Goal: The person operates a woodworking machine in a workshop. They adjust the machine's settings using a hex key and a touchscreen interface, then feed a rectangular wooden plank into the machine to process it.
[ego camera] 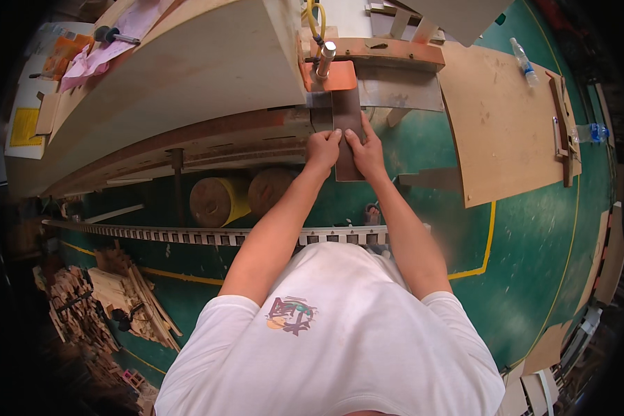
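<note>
A long, narrow dark brown panel (348,112) lies before me, its far end at an orange metal bracket (338,75). My left hand (323,151) grips the panel's left edge, thumb on top. On the opposite edge is my right hand (365,151), its thumb on the face and its index finger stretched along the side. The near end of the panel sticks out past both hands. A shiny metal cylinder (326,60) stands at the bracket, near a yellow hose (320,21). The underside of the panel is hidden.
A large pale machine body (187,67) fills the upper left. Close to my waist runs a slotted rail (187,235). Large rolls (213,202) lie beneath the machine. A wooden board (504,125) with a plastic bottle (524,61) is at right; scrap wood (130,296) lies lower left.
</note>
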{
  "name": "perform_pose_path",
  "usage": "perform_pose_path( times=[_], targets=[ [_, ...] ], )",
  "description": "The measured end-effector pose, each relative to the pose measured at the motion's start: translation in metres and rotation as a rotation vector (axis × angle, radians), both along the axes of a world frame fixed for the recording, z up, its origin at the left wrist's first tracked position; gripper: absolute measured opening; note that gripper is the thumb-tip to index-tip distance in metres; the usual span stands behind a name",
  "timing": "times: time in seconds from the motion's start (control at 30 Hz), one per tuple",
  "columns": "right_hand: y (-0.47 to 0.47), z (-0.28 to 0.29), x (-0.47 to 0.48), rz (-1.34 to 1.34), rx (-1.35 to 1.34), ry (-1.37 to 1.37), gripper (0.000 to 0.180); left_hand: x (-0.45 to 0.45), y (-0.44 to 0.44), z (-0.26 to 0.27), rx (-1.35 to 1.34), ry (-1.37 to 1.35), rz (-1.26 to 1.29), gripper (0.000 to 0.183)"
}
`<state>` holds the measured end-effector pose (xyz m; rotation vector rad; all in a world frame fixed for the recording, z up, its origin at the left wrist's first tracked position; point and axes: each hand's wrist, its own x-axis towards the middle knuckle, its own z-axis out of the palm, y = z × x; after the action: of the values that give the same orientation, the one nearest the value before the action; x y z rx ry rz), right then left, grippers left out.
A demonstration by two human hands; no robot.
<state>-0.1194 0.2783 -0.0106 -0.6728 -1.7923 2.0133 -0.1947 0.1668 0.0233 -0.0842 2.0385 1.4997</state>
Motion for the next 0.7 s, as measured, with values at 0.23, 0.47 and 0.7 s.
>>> perform_pose_path(
  times=[0.23,0.47,0.7],
  targets=[
    [-0.012,0.001,-0.008,0.014,0.065,-0.091,0.07,-0.01,-0.014,-0.009,0.012,0.001,0.02,0.033],
    [-0.013,0.01,0.006,0.033,0.154,-0.096,0.071,-0.017,-0.013,-0.013,-0.018,0.014,-0.029,0.034],
    [-0.028,0.004,0.013,0.004,0.084,-0.093,0.068,-0.01,-0.018,-0.002,-0.018,0.032,-0.051,0.034]
  ],
)
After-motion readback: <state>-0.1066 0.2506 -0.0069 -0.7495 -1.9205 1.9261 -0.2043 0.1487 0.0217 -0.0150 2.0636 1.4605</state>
